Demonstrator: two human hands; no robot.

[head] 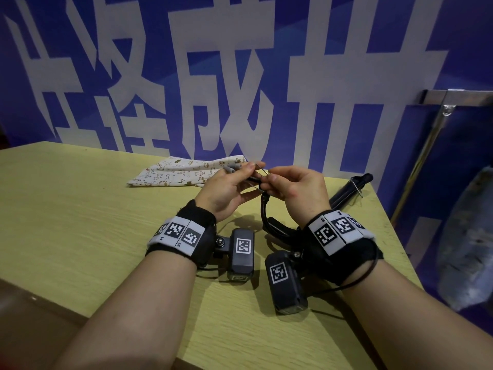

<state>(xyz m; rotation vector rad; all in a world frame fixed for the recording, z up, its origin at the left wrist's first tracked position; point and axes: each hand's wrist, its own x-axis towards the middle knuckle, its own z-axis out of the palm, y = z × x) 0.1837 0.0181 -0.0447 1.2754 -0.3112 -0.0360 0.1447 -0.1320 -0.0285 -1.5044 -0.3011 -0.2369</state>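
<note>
At right hand (293, 189) fingertips, thin needle (262, 169)

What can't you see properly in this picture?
All in the head view:
- Needle: too thin to tell whether it is threaded.
- Its near end: hidden in the pinch of the right hand.
- Grey thing: mostly covered by the gripping left hand.
- Patterned cloth: its right end sits behind the left hand.
- Black object: partly behind the right wrist.

Left of the hands (226, 190) the table (80, 209) gives room; cloth (173, 172) lies beyond, black rod (344, 193) right.
</note>
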